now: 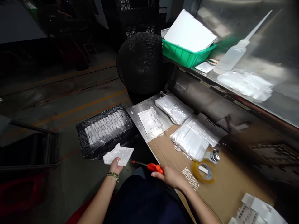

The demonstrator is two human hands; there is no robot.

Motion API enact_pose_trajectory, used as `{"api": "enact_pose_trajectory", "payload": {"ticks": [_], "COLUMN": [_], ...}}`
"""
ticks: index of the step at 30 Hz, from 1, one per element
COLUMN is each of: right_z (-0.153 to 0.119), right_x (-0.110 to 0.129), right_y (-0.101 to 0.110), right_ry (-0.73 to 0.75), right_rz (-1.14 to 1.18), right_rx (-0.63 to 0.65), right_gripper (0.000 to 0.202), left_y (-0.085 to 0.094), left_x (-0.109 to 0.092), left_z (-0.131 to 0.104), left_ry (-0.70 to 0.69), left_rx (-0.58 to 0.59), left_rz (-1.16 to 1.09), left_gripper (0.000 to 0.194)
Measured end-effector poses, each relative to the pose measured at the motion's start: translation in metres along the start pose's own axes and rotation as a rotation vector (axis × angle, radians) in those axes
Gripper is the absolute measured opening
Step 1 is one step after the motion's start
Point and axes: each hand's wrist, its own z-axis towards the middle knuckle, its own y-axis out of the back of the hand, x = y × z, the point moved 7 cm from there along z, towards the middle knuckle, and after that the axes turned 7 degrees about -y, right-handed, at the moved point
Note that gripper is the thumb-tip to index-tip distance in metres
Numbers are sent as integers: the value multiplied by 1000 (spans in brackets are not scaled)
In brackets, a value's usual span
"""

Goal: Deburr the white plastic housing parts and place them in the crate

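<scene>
My left hand (116,166) is closed on the near edge of a flat white plastic part (119,155), its thumb lying on top. My right hand (169,175) grips a tool with an orange handle (155,168), a thin dark shaft and a red tip, pointing left toward the white part without touching it. Just beyond the left hand sits a black plastic-lined bin (81,137) with a row of white parts (106,126) standing in it. On the bench, a similar white part (150,120) lies on a clear bag at the metal corner.
Stacks of clear plastic bags (190,140) lie on the cardboard-covered bench (221,183), near a yellow tape roll (203,171). White parts (254,211) occupy the near right. A shelf above holds a green basket (187,54) and a squeeze bottle (231,57). A black round fan (144,62) stands behind.
</scene>
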Motion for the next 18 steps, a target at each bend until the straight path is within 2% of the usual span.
{"api": "enact_pose_trajectory", "payload": {"ticks": [2,5,9,12,16,18], "right_z": [1,1,-1,-3,-5,-10], "right_x": [-5,-5,-9,-9,-14,-16], "right_y": [4,-2,-1,-5,0,-3], "right_ry": [-29,-14,-60,-54,-58,-21], "right_rz": [30,119,168,231,294,443], "right_rx": [-9,91,46,100,24,86], "right_gripper": [66,69,67,65,62,60], "left_y": [-1,2,-3,-11,-23,-28], "left_x": [0,-3,-12,-21,-37,-46], "left_z": [5,4,-7,-15,-23,-29], "left_ry": [-4,11,43,36,-47,-107], "left_rx": [-4,-4,59,81,82,95], "left_rz": [-10,-14,12,104,277,352], "left_gripper": [32,32,32,48,72,75]}}
